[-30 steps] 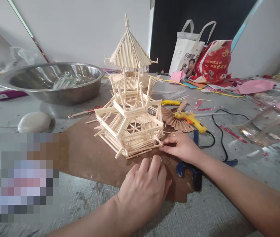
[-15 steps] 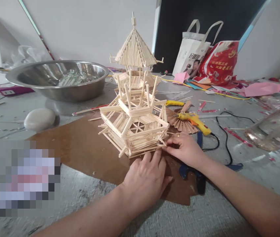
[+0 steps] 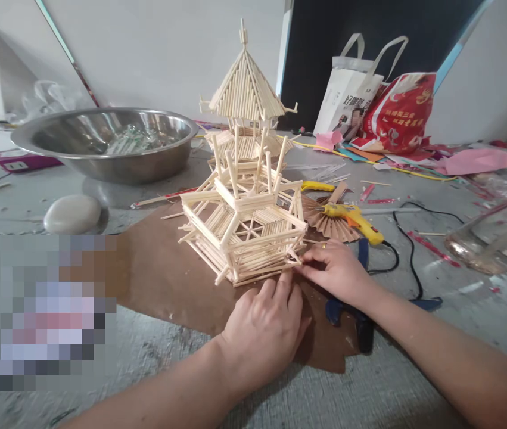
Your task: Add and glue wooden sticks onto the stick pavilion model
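A model pagoda of pale wooden sticks stands in the middle, with a hexagonal railed base in front. My left hand is at the front lower edge, its bent fingers together and the fingertips on the sticks near the right corner. At that same corner, my right hand is closed in a pinch on the small stick ends, a ring on one finger. The exact grip of both sets of fingertips is partly hidden. Behind the base rises a pointed stick roof; whether it belongs to a separate model I cannot tell.
Brown sheet lies under the model. To the right are a yellow glue gun with a black cord, a folded paper fan and a blue tool. A metal basin, white stone-like object and bags stand around.
Both hands stay at the same corner of the model, with only a very slight shift of the left hand. The view has moved a little; nothing else visibly differs.
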The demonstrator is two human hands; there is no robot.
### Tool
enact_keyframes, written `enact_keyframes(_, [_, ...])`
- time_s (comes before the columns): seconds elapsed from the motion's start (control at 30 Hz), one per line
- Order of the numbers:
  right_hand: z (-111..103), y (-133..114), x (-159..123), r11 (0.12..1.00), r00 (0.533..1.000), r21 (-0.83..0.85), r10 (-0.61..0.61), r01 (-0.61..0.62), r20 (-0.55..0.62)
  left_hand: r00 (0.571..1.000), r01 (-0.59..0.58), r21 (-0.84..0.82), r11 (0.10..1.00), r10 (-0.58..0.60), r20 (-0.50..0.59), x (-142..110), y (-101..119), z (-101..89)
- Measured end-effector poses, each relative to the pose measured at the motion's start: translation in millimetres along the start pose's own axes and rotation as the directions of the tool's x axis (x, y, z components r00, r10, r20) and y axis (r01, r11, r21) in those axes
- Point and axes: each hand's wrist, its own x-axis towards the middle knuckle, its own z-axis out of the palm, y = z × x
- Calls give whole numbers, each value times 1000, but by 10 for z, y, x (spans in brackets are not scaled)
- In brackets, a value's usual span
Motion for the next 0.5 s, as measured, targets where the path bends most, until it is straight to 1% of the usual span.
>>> enact_keyframes(0.3, [4, 5, -6, 1000, 1000, -2, -1, 1, 25, 998, -3, 2, 1000, 3, -68, 10, -10, 18])
enact_keyframes(0.5, [14, -1, -23, 1000, 1000, -12, -14, 14, 15, 1000, -2, 5, 1000, 2, -25, 13, 1, 16])
